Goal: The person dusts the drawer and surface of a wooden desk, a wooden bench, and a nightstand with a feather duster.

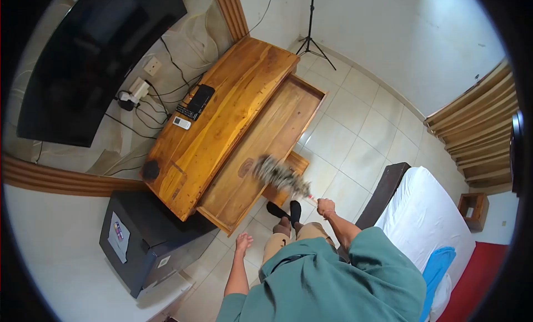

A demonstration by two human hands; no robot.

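My right hand (326, 207) is closed around the thin handle of a feather duster (282, 176). Its grey-brown feathers are blurred and reach over the front edge of a pulled-out wooden drawer (288, 114); whether they touch the wood I cannot tell. The drawer belongs to a wooden desk (239, 94) with a glossy top. My left hand (243, 242) hangs beside the drawer's near corner, fingers loosely apart and holding nothing.
On the desk lie a small black keyboard (195, 102) and a white remote (181, 122). A television (102, 55) hangs above. Below left stands a black mini fridge (152, 239). A wooden stool (294, 164) is partly under the drawer; a bed (413, 211) stands right, a tripod (311, 41) behind.
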